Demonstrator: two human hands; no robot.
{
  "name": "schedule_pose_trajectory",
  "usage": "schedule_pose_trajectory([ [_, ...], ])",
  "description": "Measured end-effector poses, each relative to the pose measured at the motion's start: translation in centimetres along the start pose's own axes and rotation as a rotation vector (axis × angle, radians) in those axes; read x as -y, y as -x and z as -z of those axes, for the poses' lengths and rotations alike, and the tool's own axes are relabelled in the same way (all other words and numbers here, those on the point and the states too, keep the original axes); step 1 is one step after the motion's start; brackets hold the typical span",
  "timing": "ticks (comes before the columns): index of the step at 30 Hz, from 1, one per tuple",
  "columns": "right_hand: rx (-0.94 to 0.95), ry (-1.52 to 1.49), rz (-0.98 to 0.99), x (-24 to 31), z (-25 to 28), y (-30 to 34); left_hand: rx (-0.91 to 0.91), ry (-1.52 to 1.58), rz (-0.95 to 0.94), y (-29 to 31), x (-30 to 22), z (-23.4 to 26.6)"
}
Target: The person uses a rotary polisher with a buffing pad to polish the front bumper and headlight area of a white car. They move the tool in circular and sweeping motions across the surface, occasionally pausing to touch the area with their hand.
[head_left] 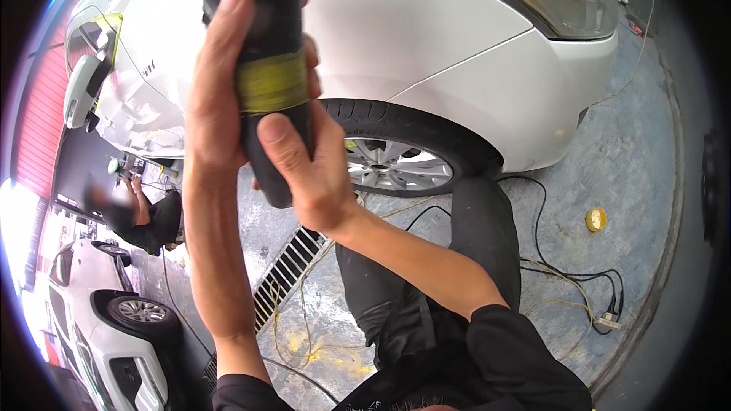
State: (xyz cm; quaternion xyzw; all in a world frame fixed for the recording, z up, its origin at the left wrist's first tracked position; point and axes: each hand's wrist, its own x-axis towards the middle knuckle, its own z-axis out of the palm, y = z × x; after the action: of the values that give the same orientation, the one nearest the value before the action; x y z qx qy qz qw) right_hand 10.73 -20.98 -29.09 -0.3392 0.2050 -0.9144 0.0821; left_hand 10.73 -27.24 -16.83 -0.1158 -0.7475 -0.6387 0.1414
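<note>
Both hands are on a black cylindrical tool (268, 27), which has a yellow-green band around its middle and a narrower lower end. Its top runs out of the picture, so its working end is hidden. My left hand (215, 106) is wrapped along its left side, thumb pointing up the thick part. Lower down on the right, my right hand (326, 171) closes around the narrow part, thumb across the front. Behind the tool is a white car's body panel (449, 38), with a black tyre (449, 131) and silver wheel rim (407, 170) below it.
Black cables and a power socket (608, 323) lie on the blue-grey floor at right, near a round yellow tin (595, 219). A metal drain grate (285, 274) runs beside my legs. At left, another person (156, 217) crouches near a second white car (114, 335).
</note>
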Motion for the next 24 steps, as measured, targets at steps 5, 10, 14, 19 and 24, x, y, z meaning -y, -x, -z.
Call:
schedule_pose_trajectory([
  [5, -0.041, -0.01, 0.132, -2.5, -2.4, -0.8, 0.019, -0.077, 0.012, 0.6, -1.2, 2.2],
  [10, -0.117, -0.034, 0.214, -3.1, -3.5, -0.8, 0.037, -0.166, -0.007, 0.7, -1.3, 2.6],
  [14, -0.079, -0.009, 0.13, -2.7, -3.0, -0.6, 0.042, -0.154, -0.011, 0.6, -1.5, 2.2],
  [19, -0.109, -0.021, 0.135, -2.9, -3.7, -0.9, -0.024, -0.212, -0.008, 0.6, -2.1, 2.0],
  [24, -0.097, -0.053, 0.125, -1.7, -3.5, -1.2, -0.084, -0.217, -0.001, 0.1, -2.4, 1.2],
])
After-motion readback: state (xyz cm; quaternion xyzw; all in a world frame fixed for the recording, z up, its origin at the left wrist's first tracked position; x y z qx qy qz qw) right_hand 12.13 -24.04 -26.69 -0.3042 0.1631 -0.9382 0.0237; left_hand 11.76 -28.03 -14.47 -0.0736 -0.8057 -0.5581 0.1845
